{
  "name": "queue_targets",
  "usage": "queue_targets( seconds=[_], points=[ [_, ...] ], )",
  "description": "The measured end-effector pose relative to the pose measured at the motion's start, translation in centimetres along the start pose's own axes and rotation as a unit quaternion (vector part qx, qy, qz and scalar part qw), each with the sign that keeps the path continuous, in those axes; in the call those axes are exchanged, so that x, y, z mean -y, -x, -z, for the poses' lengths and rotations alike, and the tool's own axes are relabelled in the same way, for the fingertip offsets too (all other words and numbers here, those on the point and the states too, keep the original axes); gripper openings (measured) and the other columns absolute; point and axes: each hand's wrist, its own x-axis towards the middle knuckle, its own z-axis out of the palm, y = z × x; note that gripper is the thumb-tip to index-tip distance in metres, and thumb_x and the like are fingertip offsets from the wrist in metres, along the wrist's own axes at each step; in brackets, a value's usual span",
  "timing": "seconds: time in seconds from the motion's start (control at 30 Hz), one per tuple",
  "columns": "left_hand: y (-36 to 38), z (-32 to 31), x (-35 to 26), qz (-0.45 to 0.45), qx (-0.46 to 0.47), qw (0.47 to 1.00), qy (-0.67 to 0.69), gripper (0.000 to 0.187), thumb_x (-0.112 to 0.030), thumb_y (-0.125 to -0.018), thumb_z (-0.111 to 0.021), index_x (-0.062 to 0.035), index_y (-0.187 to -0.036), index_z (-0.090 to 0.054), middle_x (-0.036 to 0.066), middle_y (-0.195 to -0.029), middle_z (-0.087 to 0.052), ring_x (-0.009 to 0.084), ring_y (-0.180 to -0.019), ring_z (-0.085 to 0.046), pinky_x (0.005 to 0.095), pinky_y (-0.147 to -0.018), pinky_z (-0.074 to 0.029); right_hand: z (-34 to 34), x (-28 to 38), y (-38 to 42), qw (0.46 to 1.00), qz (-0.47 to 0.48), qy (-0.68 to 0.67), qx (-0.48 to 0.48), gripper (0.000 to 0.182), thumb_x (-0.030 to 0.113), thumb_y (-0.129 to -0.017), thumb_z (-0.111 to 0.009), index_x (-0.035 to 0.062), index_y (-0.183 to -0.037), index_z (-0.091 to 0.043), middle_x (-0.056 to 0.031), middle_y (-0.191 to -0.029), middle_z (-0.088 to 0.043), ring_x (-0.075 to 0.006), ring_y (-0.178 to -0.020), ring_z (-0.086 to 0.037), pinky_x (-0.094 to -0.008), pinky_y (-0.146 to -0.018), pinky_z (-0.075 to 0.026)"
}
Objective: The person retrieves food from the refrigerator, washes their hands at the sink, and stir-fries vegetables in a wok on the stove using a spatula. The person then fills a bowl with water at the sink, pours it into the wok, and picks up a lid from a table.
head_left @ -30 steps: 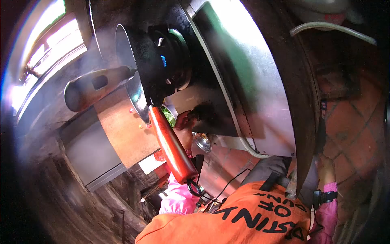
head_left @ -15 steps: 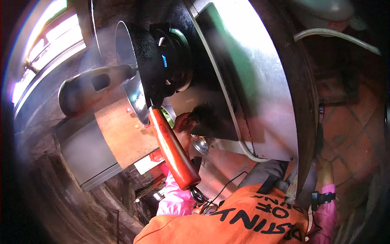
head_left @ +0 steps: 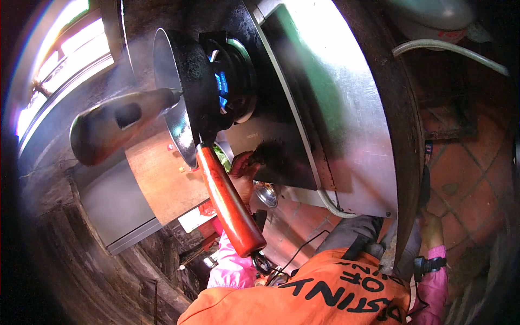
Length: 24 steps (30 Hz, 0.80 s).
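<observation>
The view lies on its side. My left hand (head_left: 242,174) is at the dark front of the stove (head_left: 281,157), just beyond the wok handle, its fingers bent in and whatever they grip hidden. A black wok (head_left: 195,86) with a red-brown handle (head_left: 230,203) rests over the burner, where a blue flame (head_left: 222,89) burns. Out of the wok sticks a utensil (head_left: 111,122) with a squarish hole in its broad end. My right hand (head_left: 431,228) is low at the right, beside the stove's dark edge. A dark, slim thing lies by its fingers, which are partly hidden.
A pale hose (head_left: 449,47) runs at the upper right, above the red tiled floor (head_left: 466,184). Beside the wok is an orange-brown board (head_left: 162,189) with small scraps on it. A shiny metal bowl (head_left: 266,194) and some greens (head_left: 222,158) show near my left hand.
The blue flame under the wok shows larger and brighter. The utensil's free end has shifted slightly left and down. Both hands stay nearly in place.
</observation>
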Motion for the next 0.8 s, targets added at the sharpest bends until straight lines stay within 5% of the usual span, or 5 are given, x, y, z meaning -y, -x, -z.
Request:
queue_targets(
  seconds=[0.37, 0.47, 0.53, 0.63, 0.8],
  points=[
    [-0.3, 0.6, 1.3, -0.028, 0.01, 1.0, -0.001, 0.037, 0.011, -0.077, -0.06, -0.0005, -0.112, -0.056, 0.007, -0.111, -0.06, 0.016, -0.099, -0.059, 0.0276, -0.085, -0.049, -1.2, -2.1, -0.1, 0.998, -0.06, -0.005, 0.025, 0.038, 0.012, -0.079, -0.063, 0.0012, -0.115, -0.058, -0.024, -0.086, -0.063, -0.0349, -0.076, -0.062, -0.04, -0.065, -0.049],
    [-0.2, 0.8, 1.8, -0.019, -0.01, 0.999, -0.035, 0.037, 0.011, -0.077, -0.06, -0.0006, -0.112, -0.056, 0.007, -0.111, -0.061, 0.0156, -0.098, -0.059, 0.0272, -0.084, -0.049, -1.7, -2.7, 0.2, 0.998, 0.016, -0.058, -0.031, 0.033, 0.011, -0.08, -0.061, -0.0016, -0.111, -0.06, -0.023, -0.087, -0.063, -0.0335, -0.075, -0.062, -0.0391, -0.064, -0.048],
    [0.0, 0.0, 0.5, -0.021, -0.02, 0.999, -0.026, 0.038, 0.011, -0.077, -0.062, -0.0009, -0.112, -0.057, 0.006, -0.109, -0.061, 0.0145, -0.095, -0.059, 0.0267, -0.083, -0.049, -1.6, -1.0, 0.6, 0.951, -0.081, -0.291, -0.067, 0.023, -0.002, -0.081, -0.048, -0.004, -0.1, -0.061, -0.0121, -0.071, -0.058, -0.0138, -0.065, -0.046, -0.0317, -0.058, -0.041],
    [-0.1, 1.0, 1.9, -0.011, -0.02, 1.0, -0.001, 0.038, 0.01, -0.076, -0.063, -0.0012, -0.112, -0.058, 0.006, -0.109, -0.061, 0.0135, -0.094, -0.059, 0.0264, -0.083, -0.048, -1.5, -3.3, 1.0, 0.99, 0.035, -0.116, -0.067, 0.014, -0.004, -0.08, -0.047, -0.0051, -0.087, -0.059, -0.0061, -0.071, -0.058, -0.0117, -0.066, -0.046, -0.0291, -0.056, -0.039],
    [0.2, 0.4, 0.9, -0.028, -0.023, 0.998, -0.056, 0.039, 0.006, -0.074, -0.065, -0.0003, -0.112, -0.059, 0.006, -0.106, -0.062, 0.015, -0.09, -0.059, 0.0266, -0.081, -0.047, -2.8, -4.5, 0.6, 0.992, 0.007, -0.107, -0.066, 0.012, -0.003, -0.08, -0.047, -0.0012, -0.082, -0.059, 0.0003, -0.068, -0.051, -0.0092, -0.063, -0.043, -0.0281, -0.053, -0.035]
  ],
)
